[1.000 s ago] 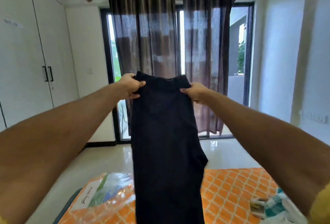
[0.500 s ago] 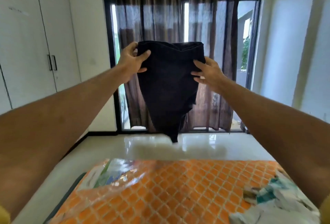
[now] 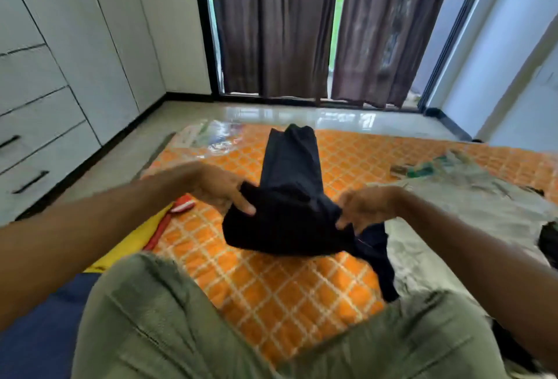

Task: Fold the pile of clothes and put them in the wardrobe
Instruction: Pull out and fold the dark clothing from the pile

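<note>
Matt dark cloth trousers [image 3: 290,197] lie on a quilted orange mattress [image 3: 271,294]; the floor [image 3: 271,114] is glossy tile.

Orange lattice bedspread [image 3: 271,303], brown curtains [image 3: 271,31] — slightly parted, glossy floor [image 3: 332,115]

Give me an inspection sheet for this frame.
Surface: orange patterned bed cover.
Job's things: dark trousers laid lengthwise, near end lifted; pale clothes heaped at right.
Clutter: clear plastic bag at far left corner; red and yellow cloth at left edge.
Hands: left hand and right hand each grip the trousers' near end.
Cables: nothing seen.
Surroundings: white wardrobe at left, doors closed; brown curtains ahead.
</note>
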